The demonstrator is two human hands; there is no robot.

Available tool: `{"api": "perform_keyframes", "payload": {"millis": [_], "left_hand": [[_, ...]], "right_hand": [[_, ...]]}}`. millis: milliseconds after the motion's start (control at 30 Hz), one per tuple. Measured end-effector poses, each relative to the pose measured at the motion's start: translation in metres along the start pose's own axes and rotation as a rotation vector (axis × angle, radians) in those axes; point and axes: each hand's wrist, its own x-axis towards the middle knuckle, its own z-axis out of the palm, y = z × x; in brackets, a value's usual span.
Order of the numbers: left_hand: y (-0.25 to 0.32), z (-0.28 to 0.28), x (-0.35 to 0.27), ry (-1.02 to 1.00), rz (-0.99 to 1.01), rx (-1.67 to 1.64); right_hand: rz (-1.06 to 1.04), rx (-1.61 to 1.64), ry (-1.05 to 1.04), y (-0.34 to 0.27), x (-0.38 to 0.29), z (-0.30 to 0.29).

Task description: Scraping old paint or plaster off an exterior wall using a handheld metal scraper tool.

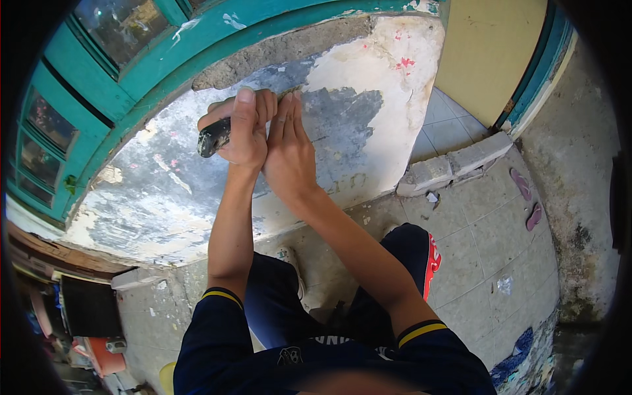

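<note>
My left hand is wrapped around the black handle of a hand tool, with the thumb pointing up along it. The handle is flecked with pale paint. Beside it, my right hand has its fingers extended together, their tips by a thin brownish edge that may belong to the tool. The hands hide most of the tool, so its kind is unclear, as is whether my right hand grips it. Both hands are at a low wall of peeling white paint over grey patches.
A teal window frame with glass panes borders the wall above. At the right are a cream door and a broken-edged threshold. Purple flip-flops lie on the tiled floor. An orange container stands at lower left.
</note>
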Motion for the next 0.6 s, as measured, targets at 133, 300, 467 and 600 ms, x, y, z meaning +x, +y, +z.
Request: {"api": "perform_keyframes", "payload": {"millis": [133, 300, 467, 600], "left_hand": [[0.0066, -0.0026, 0.0042, -0.010, -0.012, -0.007], [0.0062, -0.0007, 0.0024, -0.028, -0.008, 0.011], [0.0001, -0.0038, 0.0008, -0.002, -0.032, -0.038], [0.0066, -0.0048, 0.0020, -0.005, -0.029, -0.014]], "right_hand": [[-0.003, 0.001, 0.004, -0.0011, -0.0006, 0.0003], [-0.018, 0.008, 0.008, -0.0008, -0.0012, 0.0013], [0.025, 0.014, 0.022, -0.0017, -0.0016, 0.0042], [0.004, 0.006, 0.021, -0.0022, -0.0010, 0.0034]]}}
